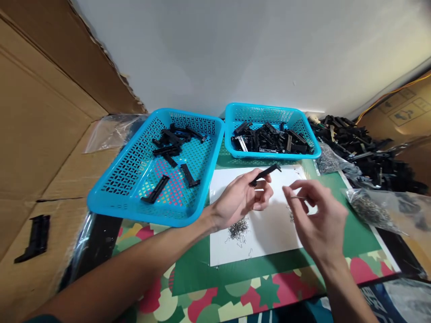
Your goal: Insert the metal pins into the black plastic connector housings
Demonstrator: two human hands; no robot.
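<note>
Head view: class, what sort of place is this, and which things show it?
Probably a makeshift small-parts workbench: blue baskets hold black pieces, and bent metal wires lie heaped on a white sheet.

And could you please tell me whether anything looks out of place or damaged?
Mildly, yes. One black part lies alone on cardboard at far left, while similar ones sit in the blue basket; a few bent wires lie loose below their pile on the white sheet; and the upper-left cardboard wall has a torn-looking edge.
</note>
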